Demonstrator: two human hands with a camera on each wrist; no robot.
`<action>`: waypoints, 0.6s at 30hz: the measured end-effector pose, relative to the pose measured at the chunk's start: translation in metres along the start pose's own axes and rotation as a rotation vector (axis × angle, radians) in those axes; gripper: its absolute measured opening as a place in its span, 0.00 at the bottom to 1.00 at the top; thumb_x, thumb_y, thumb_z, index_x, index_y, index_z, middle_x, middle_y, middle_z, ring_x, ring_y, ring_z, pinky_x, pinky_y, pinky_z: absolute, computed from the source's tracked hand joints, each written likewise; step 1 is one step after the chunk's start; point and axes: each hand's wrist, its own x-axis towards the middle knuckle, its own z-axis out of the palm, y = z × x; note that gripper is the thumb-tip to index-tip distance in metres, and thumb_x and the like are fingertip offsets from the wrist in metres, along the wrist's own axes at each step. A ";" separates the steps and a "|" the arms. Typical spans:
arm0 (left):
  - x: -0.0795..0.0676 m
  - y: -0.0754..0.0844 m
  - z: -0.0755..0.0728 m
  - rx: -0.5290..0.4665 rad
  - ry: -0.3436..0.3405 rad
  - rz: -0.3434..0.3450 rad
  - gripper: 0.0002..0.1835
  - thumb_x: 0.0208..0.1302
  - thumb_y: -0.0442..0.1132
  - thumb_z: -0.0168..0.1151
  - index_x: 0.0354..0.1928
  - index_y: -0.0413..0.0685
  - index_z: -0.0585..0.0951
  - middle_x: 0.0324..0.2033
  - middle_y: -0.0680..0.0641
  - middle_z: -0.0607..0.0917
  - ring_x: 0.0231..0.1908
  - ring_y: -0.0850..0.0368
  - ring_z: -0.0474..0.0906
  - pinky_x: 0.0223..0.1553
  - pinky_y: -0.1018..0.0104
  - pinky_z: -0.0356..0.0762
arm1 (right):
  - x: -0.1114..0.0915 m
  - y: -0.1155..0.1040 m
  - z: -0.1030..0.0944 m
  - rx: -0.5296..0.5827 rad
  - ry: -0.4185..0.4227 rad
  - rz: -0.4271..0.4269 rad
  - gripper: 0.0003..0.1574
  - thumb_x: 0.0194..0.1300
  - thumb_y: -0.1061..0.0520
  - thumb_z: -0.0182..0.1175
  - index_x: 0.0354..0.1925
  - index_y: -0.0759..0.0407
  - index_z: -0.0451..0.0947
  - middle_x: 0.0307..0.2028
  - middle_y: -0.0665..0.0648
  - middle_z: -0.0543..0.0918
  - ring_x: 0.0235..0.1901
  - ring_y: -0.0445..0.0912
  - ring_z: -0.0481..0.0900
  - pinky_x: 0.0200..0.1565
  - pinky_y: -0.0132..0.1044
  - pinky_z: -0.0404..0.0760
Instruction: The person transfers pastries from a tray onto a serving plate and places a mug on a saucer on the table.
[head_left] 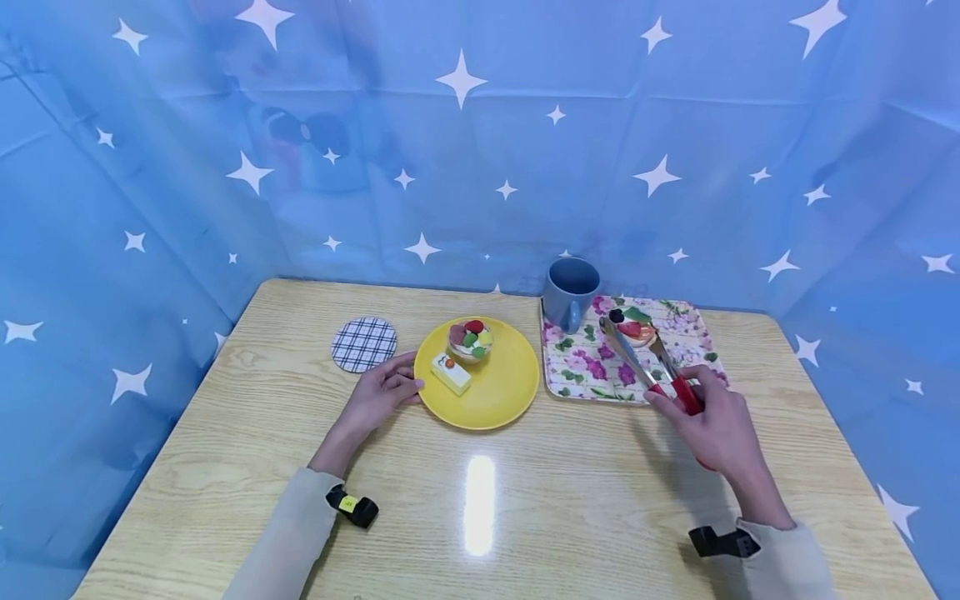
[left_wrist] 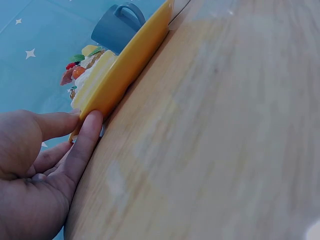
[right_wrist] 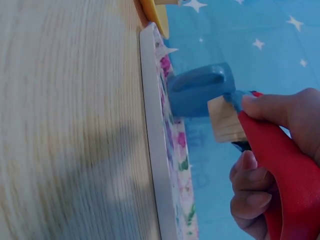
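Note:
My left hand point(head_left: 384, 392) pinches the left rim of a yellow plate point(head_left: 502, 392), thumb above and fingers below in the left wrist view. On that plate are a fruit-topped dessert cup point(head_left: 470, 340) and a small cream-coloured cake slice point(head_left: 451, 374). My right hand point(head_left: 716, 425) grips red-handled tongs point(head_left: 684, 395). Between the tong tips is a fruit tart point(head_left: 636, 330) with strawberry, a dark berry and a green leaf. In the right wrist view the tart point(right_wrist: 225, 120) is held up over a floral tray point(head_left: 577, 367), apart from it.
A blue-grey mug point(head_left: 570, 292) stands at the tray's back left corner, handle toward me. A round checked coaster point(head_left: 364, 344) lies left of the plate. Behind the wooden table point(head_left: 405, 517) hangs a blue curtain point(head_left: 390, 125) with white stars.

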 end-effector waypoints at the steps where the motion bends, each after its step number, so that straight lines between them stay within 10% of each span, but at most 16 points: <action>1: 0.000 0.000 0.000 -0.001 0.000 0.000 0.29 0.71 0.33 0.64 0.72 0.52 0.72 0.49 0.42 0.80 0.47 0.57 0.84 0.49 0.65 0.91 | 0.000 -0.001 0.001 -0.001 0.002 -0.005 0.40 0.69 0.36 0.65 0.62 0.65 0.70 0.33 0.65 0.83 0.25 0.49 0.72 0.19 0.33 0.67; 18: 0.000 -0.001 -0.001 0.005 -0.021 0.024 0.30 0.71 0.33 0.64 0.74 0.49 0.70 0.50 0.41 0.79 0.45 0.59 0.83 0.49 0.66 0.91 | -0.007 -0.016 0.010 0.003 -0.005 -0.072 0.35 0.69 0.39 0.66 0.60 0.62 0.72 0.28 0.59 0.82 0.21 0.45 0.69 0.18 0.32 0.65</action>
